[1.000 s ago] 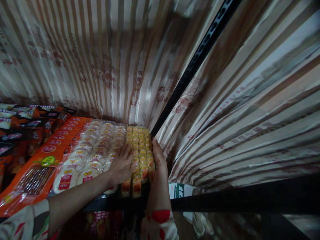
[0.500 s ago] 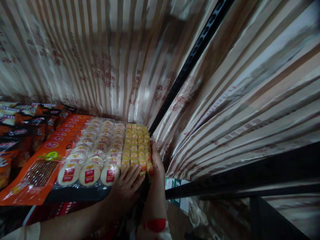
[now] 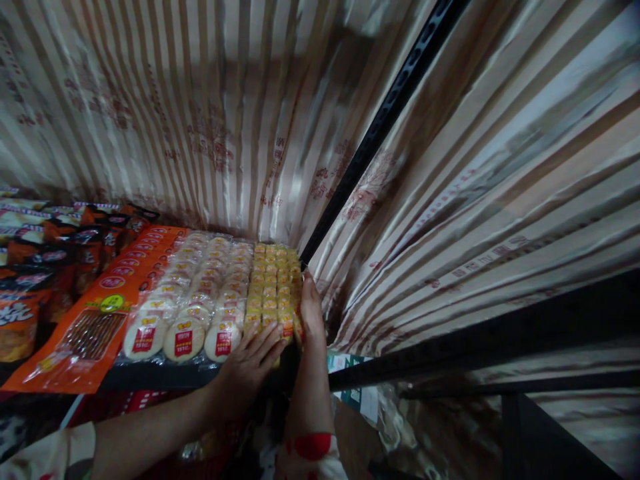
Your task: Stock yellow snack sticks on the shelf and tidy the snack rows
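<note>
Small yellow snack packs [image 3: 273, 280] stand in tight rows at the right end of the shelf. My left hand [image 3: 255, 353] lies with outstretched fingers against their front edge. Along their right side rests my right hand [image 3: 311, 307], its visible fingers extended beside the packs and close to the black upright. Part of the right hand's fingers is hidden from view. Left of the yellow packs, clear-wrapped round white crackers [image 3: 183, 337] with red labels stand in three rows.
Orange bags with brown sticks [image 3: 95, 333] and black-and-orange snack bags [image 3: 23, 313] fill the shelf's left part. A perforated black post [image 3: 373, 137] rises at the right corner. Striped, wrinkled sheeting [image 3: 225, 113] hangs behind. A dark bar [image 3: 450, 350] crosses the lower right.
The view has shifted slightly, so the shelf goods appear a little higher and farther right. Both hands stay against the yellow packs, the right one sitting slightly higher along their side.
</note>
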Demonstrator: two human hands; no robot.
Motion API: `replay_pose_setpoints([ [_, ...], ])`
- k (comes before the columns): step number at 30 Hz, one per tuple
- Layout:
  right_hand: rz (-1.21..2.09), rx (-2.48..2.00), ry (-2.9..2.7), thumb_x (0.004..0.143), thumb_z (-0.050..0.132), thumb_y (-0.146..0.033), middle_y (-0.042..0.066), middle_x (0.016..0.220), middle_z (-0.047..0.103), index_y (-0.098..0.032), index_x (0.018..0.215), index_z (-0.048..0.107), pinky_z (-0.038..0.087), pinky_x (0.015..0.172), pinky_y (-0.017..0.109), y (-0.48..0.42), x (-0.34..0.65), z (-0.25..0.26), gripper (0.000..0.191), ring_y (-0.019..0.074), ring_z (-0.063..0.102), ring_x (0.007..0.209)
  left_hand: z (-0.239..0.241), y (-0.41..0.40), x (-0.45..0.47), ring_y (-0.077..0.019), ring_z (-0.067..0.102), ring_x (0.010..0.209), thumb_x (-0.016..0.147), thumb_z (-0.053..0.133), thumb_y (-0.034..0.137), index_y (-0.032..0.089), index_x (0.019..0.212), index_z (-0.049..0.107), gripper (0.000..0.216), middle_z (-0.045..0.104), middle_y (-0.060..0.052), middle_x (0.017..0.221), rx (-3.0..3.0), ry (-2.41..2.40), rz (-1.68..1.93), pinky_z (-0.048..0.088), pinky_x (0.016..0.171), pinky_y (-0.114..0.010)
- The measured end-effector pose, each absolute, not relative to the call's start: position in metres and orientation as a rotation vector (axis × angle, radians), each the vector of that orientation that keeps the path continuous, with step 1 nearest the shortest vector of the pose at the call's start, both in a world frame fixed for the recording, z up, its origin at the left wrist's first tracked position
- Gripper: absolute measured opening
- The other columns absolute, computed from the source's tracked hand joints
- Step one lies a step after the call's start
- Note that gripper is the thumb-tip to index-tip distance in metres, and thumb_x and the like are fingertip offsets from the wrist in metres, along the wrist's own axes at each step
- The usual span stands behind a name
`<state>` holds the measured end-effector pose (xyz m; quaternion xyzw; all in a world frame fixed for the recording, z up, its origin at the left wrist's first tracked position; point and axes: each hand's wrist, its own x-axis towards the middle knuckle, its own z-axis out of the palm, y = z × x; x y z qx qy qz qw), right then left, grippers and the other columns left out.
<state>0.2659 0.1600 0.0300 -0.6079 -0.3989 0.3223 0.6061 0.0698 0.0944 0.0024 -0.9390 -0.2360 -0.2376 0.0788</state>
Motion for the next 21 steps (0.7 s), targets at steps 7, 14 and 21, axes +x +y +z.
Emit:
replay_pose_setpoints([
  [7, -0.011, -1.573, -1.145, 0.092, 0.038, -0.037, 0.014, 0.118, 0.062, -0.012, 0.116, 0.061, 0.041, 0.101, 0.04, 0.097, 0.227, 0.032, 0.041, 0.0208, 0.056, 0.113, -0.007, 0.069, 0.062, -0.0268, 0.026, 0.137, 0.087, 0.041, 0.02, 0.014, 0.136, 0.042, 0.049, 0.039, -0.012, 0.144, -2.739, -0.773, -0.711, 0.017, 0.112, -0.044],
  [14, -0.014, -1.644, -1.407, 0.096, 0.033, -0.029, 0.016, 0.131, 0.053, -0.01, 0.128, 0.052, 0.041, 0.102, 0.044, 0.027, 0.184, -0.021, 0.041, 0.0224, 0.046, 0.126, -0.025, 0.035, 0.05, -0.0261, 0.023, 0.138, 0.081, 0.043, 0.019, 0.013, 0.142, 0.034, 0.062, 0.031, -0.01, 0.149, -2.74, -0.83, -0.645, 0.013, 0.113, -0.043],
  [21, -0.099, -1.728, -1.471, 0.097, 0.03, -0.027, 0.019, 0.138, 0.045, -0.005, 0.136, 0.041, 0.039, 0.103, 0.047, 0.033, 0.178, -0.042, 0.046, 0.0245, 0.037, 0.132, -0.035, 0.045, 0.054, -0.0278, 0.03, 0.134, 0.078, 0.043, 0.022, 0.005, 0.14, 0.035, 0.065, 0.041, -0.015, 0.141, -2.716, -0.818, -0.63, 0.018, 0.111, -0.04],
])
